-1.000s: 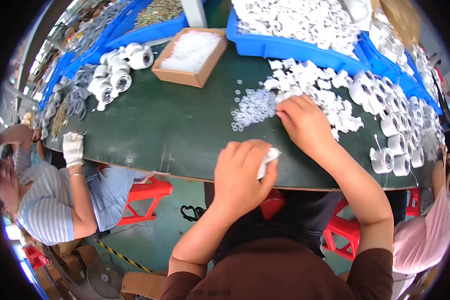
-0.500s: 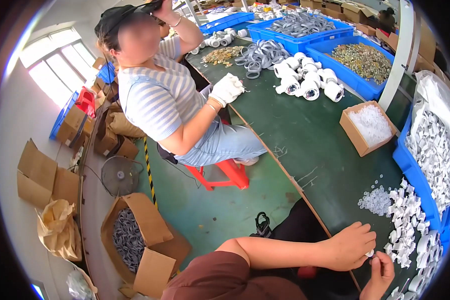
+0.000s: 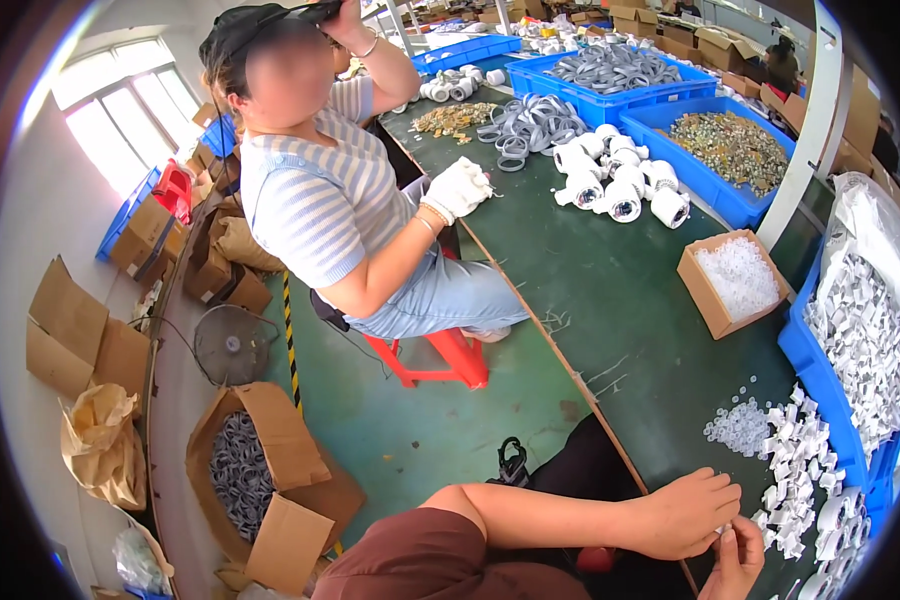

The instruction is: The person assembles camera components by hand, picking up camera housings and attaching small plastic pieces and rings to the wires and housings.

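At the near edge of the green table, my left hand (image 3: 682, 515) and my right hand (image 3: 736, 562) meet, fingertips closed. Between them is a small white plastic part (image 3: 721, 531), mostly covered by the fingers. Just beyond the hands lies a loose heap of small white plastic clips (image 3: 795, 470). Next to that heap is a small pile of clear little rings (image 3: 738, 428). White ring-shaped parts (image 3: 842, 530) lie to the right of my hands.
A cardboard box of clear small pieces (image 3: 736, 280) stands farther up the table. Along the right side sits a blue bin (image 3: 820, 360) full of white clips. White camera-like housings (image 3: 625, 190), grey rings (image 3: 535, 128) and a seated co-worker with a gloved hand (image 3: 457, 190) are beyond.
My two hands stay together and have shifted slightly left and down in view; the white part shows less between the fingers. The whole view has tilted slightly.
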`<state>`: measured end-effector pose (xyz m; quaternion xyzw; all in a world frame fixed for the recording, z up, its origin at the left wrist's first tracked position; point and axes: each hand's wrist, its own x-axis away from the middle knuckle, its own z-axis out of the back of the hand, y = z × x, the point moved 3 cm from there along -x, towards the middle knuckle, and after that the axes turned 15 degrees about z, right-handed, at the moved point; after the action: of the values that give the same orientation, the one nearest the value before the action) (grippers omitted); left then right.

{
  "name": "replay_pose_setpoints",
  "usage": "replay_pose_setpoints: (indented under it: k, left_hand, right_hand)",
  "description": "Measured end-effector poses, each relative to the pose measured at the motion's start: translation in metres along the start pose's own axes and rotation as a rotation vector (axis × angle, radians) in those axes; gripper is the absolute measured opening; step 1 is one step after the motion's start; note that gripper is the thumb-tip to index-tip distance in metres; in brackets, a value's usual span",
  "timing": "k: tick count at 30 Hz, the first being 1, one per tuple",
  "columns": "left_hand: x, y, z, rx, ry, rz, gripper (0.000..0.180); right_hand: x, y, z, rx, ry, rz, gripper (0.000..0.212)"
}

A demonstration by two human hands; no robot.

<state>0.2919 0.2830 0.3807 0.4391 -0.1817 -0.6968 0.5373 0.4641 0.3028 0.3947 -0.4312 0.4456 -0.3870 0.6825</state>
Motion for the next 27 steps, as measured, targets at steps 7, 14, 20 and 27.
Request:
replay_pose_setpoints:
  k: [7, 14, 20, 27]
  left_hand:
    - [-0.003, -0.005, 0.001, -0.022, -0.092, 0.053, 0.01]
    - [-0.005, -0.014, 0.021, -0.078, 0.096, 0.011, 0.031]
    - [-0.006, -0.008, 0.015, -0.031, 0.074, 0.005, 0.032]
    - [-0.002, -0.006, 0.021, -0.076, 0.06, -0.018, 0.032]
  right_hand:
    - [0.008, 0.024, -0.022, -0.223, 0.181, -0.119, 0.009]
    - [-0.003, 0.011, -0.037, -0.585, 0.199, -0.303, 0.018]
    - [0.002, 0.007, -0.03, -0.492, 0.171, -0.228, 0.015]
    - [0.013, 0.004, -0.05, -0.458, 0.201, -0.15, 0.012]
